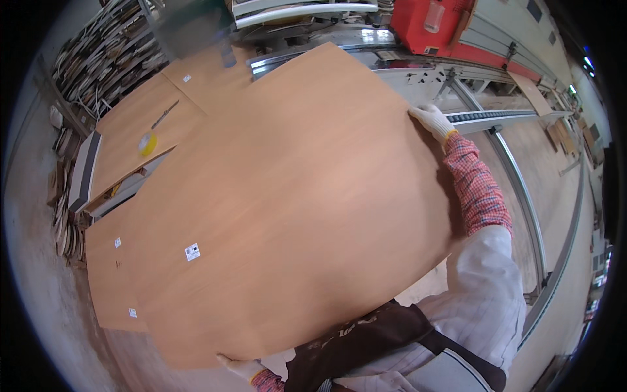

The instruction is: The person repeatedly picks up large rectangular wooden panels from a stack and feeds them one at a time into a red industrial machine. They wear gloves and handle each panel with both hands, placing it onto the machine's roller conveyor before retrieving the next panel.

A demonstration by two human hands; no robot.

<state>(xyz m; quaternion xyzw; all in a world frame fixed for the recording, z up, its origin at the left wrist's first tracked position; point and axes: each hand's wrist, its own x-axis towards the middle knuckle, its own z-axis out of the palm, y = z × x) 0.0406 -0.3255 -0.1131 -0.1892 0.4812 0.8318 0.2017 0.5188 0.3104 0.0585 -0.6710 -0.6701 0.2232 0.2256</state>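
Note:
A large light-brown wood panel point(294, 183) fills the middle of the view, held at a slant in front of my body. My right hand point(432, 122), in a white knit glove, is closed on its right edge near the far corner. At the near edge my left hand point(240, 367), gloved too, grips the panel; its fingertips are partly hidden underneath. A small white printed label point(192, 252) is stuck on the panel's left part. Beyond the left edge, another wood panel point(106, 277) with small labels shows partly beneath the held one.
At the far left stands a worktable with a wooden top point(121, 124), bearing a yellow tape roll point(147, 144) and a thin dark tool point(164, 114). A red machine point(424, 29) and metal rails point(519, 189) lie to the far right. Stacked board offcuts point(98, 62) fill a rack behind.

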